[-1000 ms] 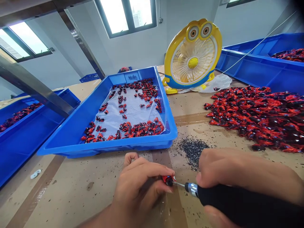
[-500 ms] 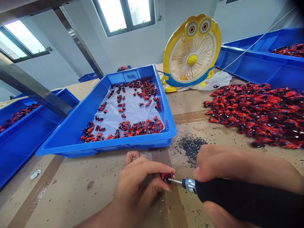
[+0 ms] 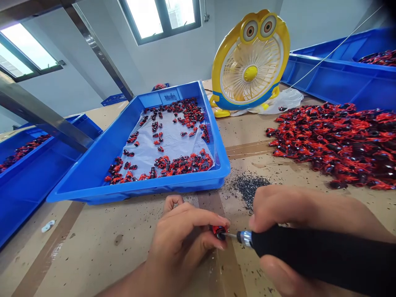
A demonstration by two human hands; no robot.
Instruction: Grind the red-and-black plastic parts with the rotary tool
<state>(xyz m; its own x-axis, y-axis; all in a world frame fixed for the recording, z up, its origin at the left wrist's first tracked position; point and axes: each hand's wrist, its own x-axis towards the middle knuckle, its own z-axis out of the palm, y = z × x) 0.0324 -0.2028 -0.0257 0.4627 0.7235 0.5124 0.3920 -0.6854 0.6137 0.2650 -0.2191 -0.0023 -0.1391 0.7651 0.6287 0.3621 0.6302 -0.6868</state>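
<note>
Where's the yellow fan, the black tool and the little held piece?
Yellow fan (image 3: 250, 74): head view, middle hub.
Black tool (image 3: 315, 256): head view, handle.
Little held piece (image 3: 218, 231): head view, its visible end.

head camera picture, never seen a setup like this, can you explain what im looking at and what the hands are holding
There is no robot here, just a person's two bare hands. Every picture comes from one camera worn on that person's head, looking forward and down.

The left hand pinches a small red-and-black part between its fingers. The right hand grips a thick black tool, its thin metal tip at the part's dark end; how deep it goes can't be told.

On the brown table sit a blue tray with similar parts on a white sheet, a big pile of them to the right, dark scraps and a yellow fan.
</note>
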